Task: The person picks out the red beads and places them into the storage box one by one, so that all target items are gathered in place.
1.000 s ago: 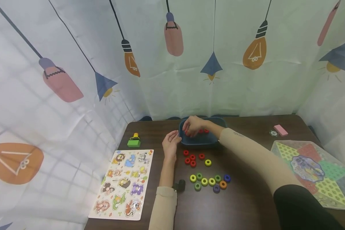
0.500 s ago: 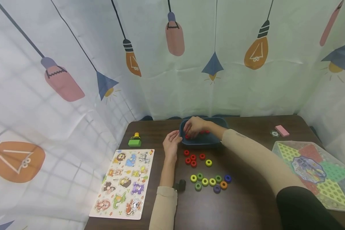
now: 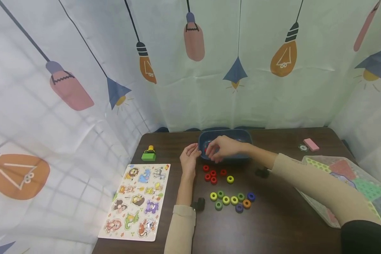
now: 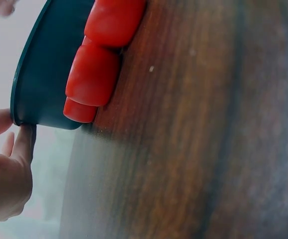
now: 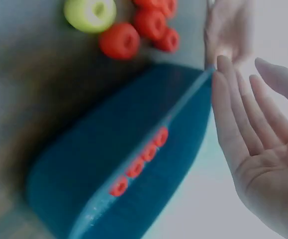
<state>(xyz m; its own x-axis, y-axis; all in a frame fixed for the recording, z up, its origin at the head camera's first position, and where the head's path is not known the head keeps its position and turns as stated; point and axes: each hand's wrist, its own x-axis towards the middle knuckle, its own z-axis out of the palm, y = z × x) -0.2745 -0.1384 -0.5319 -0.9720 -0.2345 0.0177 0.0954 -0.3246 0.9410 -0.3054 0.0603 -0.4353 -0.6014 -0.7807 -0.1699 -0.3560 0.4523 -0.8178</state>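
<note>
A dark blue plastic bin stands at the back of the table, with several small red rings lined up inside. My left hand rests at the bin's left end, its fingers and thumb touching the rim corner and outer wall. My right hand hovers over the bin's front left part, fingers extended and palm bare. In the head view it hides part of the bin. Just in front lie several more red rings and a yellow ring.
Nearer the front sits a cluster of green, yellow, orange, purple and blue rings. An animal puzzle board lies left, a green block behind it. A clear patterned box is at right, a pink block beyond it.
My right hand has risen out of the bin and moved toward its front edge, the forearm swinging right. The left hand keeps its place at the bin.
</note>
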